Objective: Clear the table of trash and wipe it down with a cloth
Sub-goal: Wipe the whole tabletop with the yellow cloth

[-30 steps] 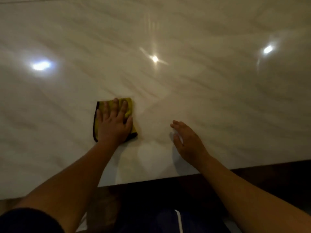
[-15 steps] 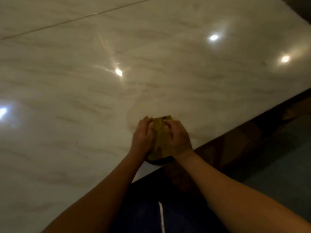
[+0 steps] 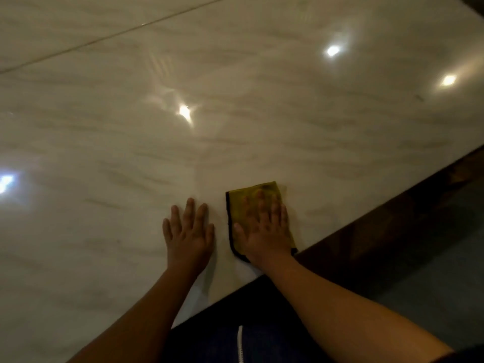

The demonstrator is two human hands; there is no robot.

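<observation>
The yellow cloth (image 3: pixel 258 203) is being pressed flat by the right hand (image 3: pixel 264 226), fingers straight, near the desk (image 3: pixel 104 158) edge. The left hand (image 3: pixel 188 231) is being rested open on the desk, just left of the cloth.

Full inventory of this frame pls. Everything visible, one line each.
table: 1, pale marble-look with grey veins, fills most of the view
seam: 1, thin dark line, across the table's far left
light reflections: 4, white, spread over the tabletop
cloth: 1, yellow with dark edging, flat by the table's near edge
floor: dark, right of the table edge
garment: 1, dark blue with white stripe, bottom centre
left hand: 1, flat on bare table beside the cloth
right hand: 1, flat on the cloth
</observation>
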